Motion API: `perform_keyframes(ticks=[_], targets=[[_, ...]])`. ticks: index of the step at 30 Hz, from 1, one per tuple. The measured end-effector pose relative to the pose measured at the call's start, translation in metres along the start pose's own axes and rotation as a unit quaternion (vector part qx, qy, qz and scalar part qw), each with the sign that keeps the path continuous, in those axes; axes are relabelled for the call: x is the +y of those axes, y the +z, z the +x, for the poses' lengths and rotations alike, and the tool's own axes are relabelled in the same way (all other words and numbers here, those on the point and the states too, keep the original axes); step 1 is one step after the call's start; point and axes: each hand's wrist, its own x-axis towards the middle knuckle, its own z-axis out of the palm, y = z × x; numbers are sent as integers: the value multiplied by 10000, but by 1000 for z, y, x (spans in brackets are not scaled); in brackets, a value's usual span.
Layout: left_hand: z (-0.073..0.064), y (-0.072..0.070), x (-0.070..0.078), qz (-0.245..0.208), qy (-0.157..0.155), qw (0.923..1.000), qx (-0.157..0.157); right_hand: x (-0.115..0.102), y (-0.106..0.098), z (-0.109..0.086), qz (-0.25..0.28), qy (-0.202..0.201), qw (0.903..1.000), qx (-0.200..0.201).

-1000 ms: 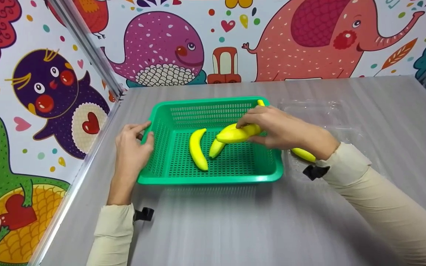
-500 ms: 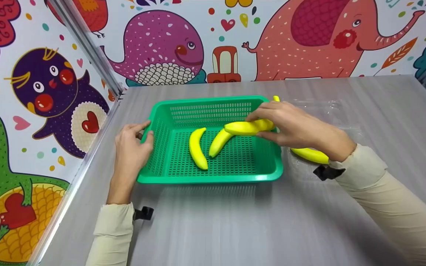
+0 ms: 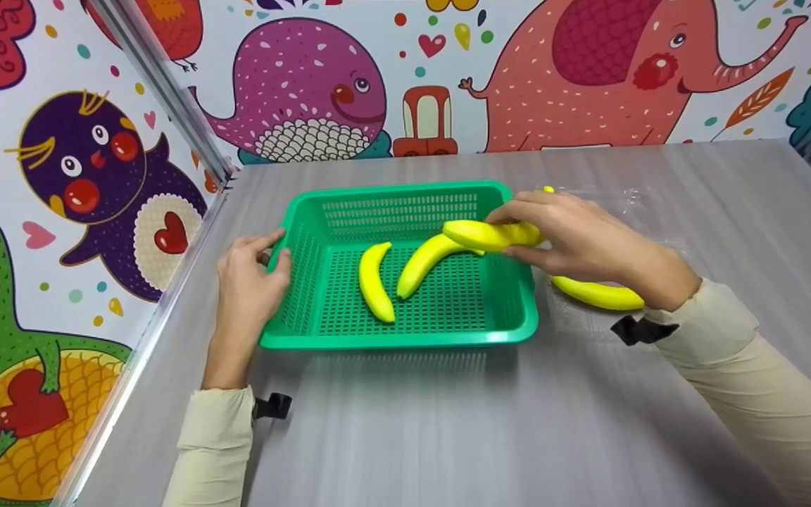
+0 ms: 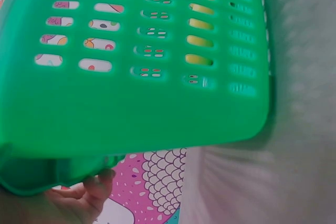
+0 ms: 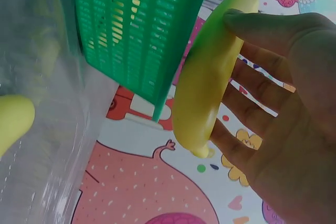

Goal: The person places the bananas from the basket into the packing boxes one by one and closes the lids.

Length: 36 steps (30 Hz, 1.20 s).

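My right hand [image 3: 581,236] grips a yellow banana [image 3: 486,236] between thumb and fingers, over the right rim of the green basket [image 3: 398,341]. In the right wrist view the held banana [image 5: 210,77] lies along the fingers, beside the basket's perforated wall [image 5: 142,35]. My left hand [image 3: 250,282] pinches the basket's left rim with thumb and fingers. Inside the basket, a curved banana [image 3: 375,285] lies toward the left and another banana [image 3: 426,264] slants near the middle. The left wrist view shows the basket wall [image 4: 131,108] close up.
Right of the basket stands a clear plastic container [image 3: 610,197] with a banana [image 3: 599,294] in it, partly hidden by the right wrist. A cartoon-printed wall [image 3: 307,84] rises behind the grey table [image 3: 405,436], and another printed panel [image 3: 96,232] borders it at left.
My right hand has moved right and slightly away with the banana, from over the basket's inside to its right rim. The middle banana in the basket shows more. My left hand stays put.
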Motion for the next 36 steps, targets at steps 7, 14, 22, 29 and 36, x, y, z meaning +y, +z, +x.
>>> perform_keyframes(ticks=[7,14,22,29,36], targets=[[0,0,-1,58,-32,10000,-6,14,-2,-12,106,215,9997,65],[0,0,-1,63,-6,10000,26,24,2,-23,237,176,9993,231],[-1,0,0,60,-45,10000,-9,33,4,-36,329,140,9987,374],[-1,0,1,56,-118,9999,-48,38,7,-47,292,290,9982,442],[-1,0,1,63,-77,10000,11,42,8,-58,412,568,9967,397]])
